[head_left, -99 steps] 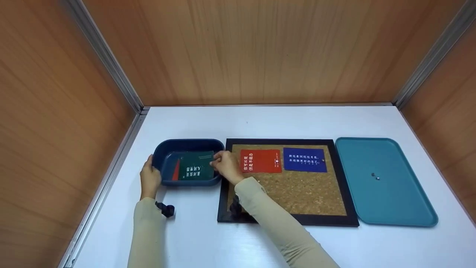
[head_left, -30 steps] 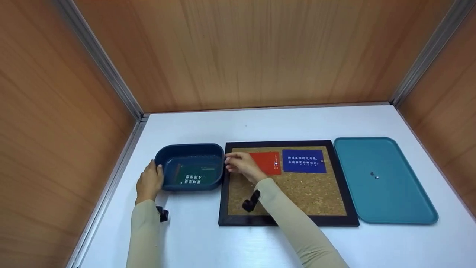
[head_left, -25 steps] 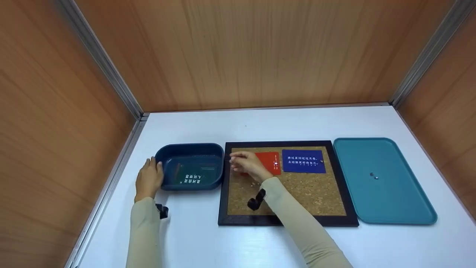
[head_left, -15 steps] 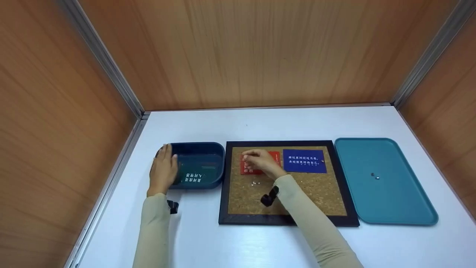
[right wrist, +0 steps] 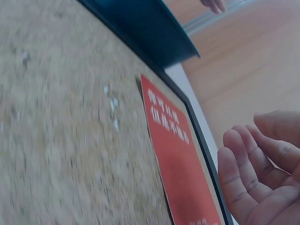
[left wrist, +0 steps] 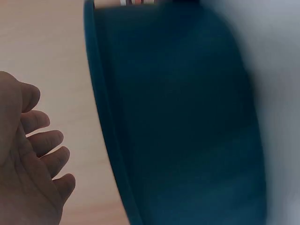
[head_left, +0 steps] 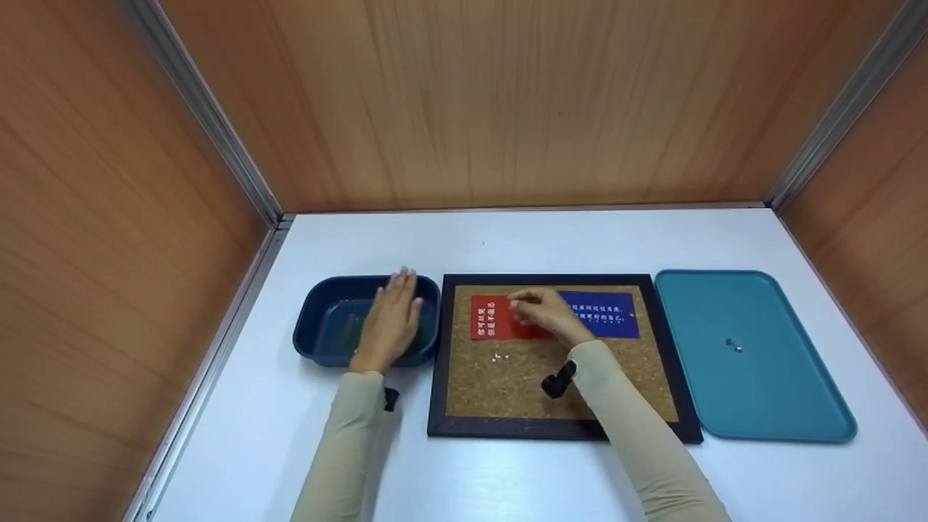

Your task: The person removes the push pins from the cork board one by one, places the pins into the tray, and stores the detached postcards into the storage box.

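My left hand [head_left: 390, 324] is over the dark blue basin [head_left: 308, 319], its fingers extended and holding nothing. A green card with white writing lies in the basin, mostly hidden behind this hand. In the left wrist view the left hand [left wrist: 28, 150] appears beside the basin wall [left wrist: 187, 103], fingers slightly bent. My right hand [head_left: 547, 313] hovers over the cork board [head_left: 551, 384], covering part of a red card [head_left: 493, 319] and the edge of a blue card [head_left: 605, 315]. The right wrist view shows the right hand [right wrist: 262, 173] with loosely bent fingers and nothing held, beside the red card [right wrist: 176, 159].
Several small shiny pieces [head_left: 499, 358] lie on the cork below the red card. A teal tray [head_left: 761, 391] stands right of the board, with a few small shiny bits [head_left: 734, 346] on it. Wood-grain panels [head_left: 522, 101] enclose the white table [head_left: 362, 449].
Earlier my right hand pinched the green card at the basin; the card was then let go inside. Both hands have since moved right, the left from the basin's left side to above it.
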The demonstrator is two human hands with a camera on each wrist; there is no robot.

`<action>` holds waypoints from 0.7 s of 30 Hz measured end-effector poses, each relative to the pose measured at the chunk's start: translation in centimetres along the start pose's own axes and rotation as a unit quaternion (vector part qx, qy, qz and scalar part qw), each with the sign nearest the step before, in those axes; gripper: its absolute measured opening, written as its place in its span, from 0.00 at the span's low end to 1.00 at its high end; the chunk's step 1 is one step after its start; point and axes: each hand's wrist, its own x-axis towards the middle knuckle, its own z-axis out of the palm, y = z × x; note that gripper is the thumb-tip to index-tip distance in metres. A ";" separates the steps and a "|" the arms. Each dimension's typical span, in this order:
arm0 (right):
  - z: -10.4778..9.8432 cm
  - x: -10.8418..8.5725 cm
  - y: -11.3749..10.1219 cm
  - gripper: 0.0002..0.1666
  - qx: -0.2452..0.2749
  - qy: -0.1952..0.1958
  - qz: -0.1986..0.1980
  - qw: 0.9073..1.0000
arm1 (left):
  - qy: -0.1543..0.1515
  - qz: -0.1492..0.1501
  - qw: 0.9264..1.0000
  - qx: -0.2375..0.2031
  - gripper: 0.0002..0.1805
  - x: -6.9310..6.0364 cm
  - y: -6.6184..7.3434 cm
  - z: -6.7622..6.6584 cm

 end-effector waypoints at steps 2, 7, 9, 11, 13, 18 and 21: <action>-0.6 -0.1 0.2 0.22 -0.009 0.006 -0.001 1.000 | -0.004 0.013 1.000 0.002 0.29 0.2 1.1 0.5; -1.9 -0.4 0.7 0.21 -0.037 0.026 0.000 0.999 | -0.023 0.043 0.999 0.009 0.29 0.7 3.3 2.0; -2.4 -0.4 1.0 0.21 -0.037 0.030 0.000 0.999 | -0.032 0.055 0.998 0.014 0.29 1.0 4.0 2.6; -2.8 -0.4 1.3 0.22 -0.037 0.030 0.001 0.999 | -0.042 0.066 0.997 0.018 0.29 1.3 4.7 3.2; -3.3 -0.4 1.5 0.22 -0.033 0.031 0.003 0.999 | -0.054 0.076 0.995 0.020 0.29 1.6 5.4 3.8; -4.4 -0.4 2.1 0.22 -0.043 0.042 0.005 0.998 | -0.087 0.089 0.992 0.022 0.29 2.2 6.8 5.1; -4.8 -0.3 2.4 0.22 -0.048 0.046 0.004 0.998 | -0.092 0.098 0.991 0.023 0.28 2.5 7.3 5.9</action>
